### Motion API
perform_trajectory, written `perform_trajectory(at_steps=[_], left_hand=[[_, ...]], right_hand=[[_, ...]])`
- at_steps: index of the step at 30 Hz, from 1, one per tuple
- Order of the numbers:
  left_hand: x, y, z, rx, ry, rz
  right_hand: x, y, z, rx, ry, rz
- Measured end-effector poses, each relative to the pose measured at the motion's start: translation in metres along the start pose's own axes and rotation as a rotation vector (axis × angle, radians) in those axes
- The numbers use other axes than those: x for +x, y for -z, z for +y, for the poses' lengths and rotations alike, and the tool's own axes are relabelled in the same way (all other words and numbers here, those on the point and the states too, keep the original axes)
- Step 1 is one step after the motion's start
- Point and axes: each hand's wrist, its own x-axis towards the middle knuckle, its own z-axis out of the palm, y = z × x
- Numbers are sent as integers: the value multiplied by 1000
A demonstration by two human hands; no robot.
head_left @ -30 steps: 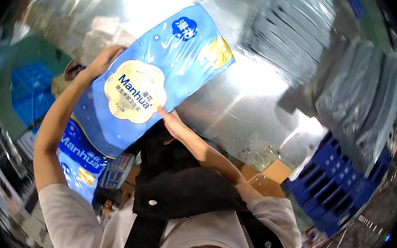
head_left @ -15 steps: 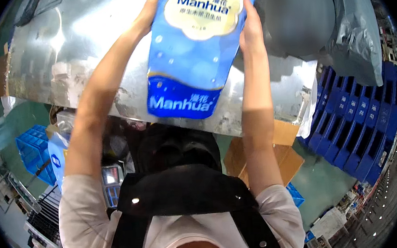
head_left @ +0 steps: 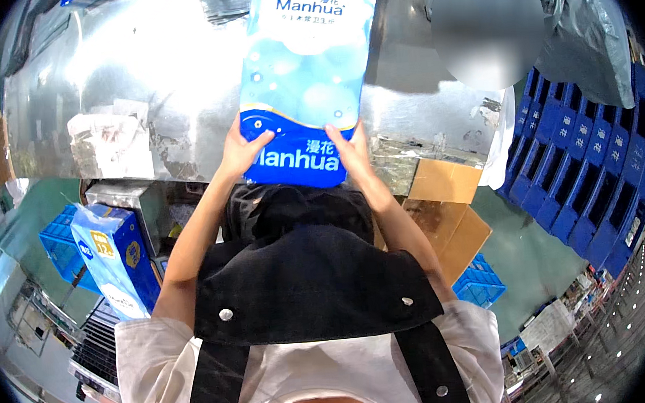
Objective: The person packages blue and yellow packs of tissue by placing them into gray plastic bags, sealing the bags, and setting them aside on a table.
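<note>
A long blue and white printed plastic pack (head_left: 319, 79) lies along the metal table in front of me, its dark blue end toward my body. My left hand (head_left: 245, 145) grips its near left edge, thumb on top and fingers hidden at the side. On the near right edge my right hand (head_left: 351, 147) holds it the same way. The far end runs out of the picture's top, and whether the pack is full cannot be made out.
The shiny metal table (head_left: 189, 75) spans the front. Grey plastic sheeting (head_left: 585, 48) hangs at the right, above a row of dark blue plastic racks (head_left: 580, 163). Below stand an open cardboard box (head_left: 448, 229) and a blue crate (head_left: 479, 280). At left sits another blue pack (head_left: 116, 258).
Both hands have come back toward my body, sliding from the pack's far part to its near end. The pack has turned slightly straighter.
</note>
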Motion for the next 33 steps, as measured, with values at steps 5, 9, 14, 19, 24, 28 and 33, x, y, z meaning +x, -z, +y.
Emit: perform_trajectory(at_steps=[5,9,14,19,24,28,33], left_hand=[[-36,10,-25,-219,298,58],[-27,41,-19,-93,238,-323],[196,99,76,-35,-37,31],[413,108,137,-123,-44,504],[462,67,167,337,92,606],[438,63,152,668,-39,546],[343,86,96,754,-236,478]], right_hand=[[-38,9,-2,-57,-383,-262],[42,48,-55,-437,-32,-85],[266,15,-216,-1066,958,238],[393,-105,-262,-1300,930,59],[388,-103,-246,-1417,768,169],[327,-101,-280,-1260,883,276],[313,-104,-313,-1211,1110,241]])
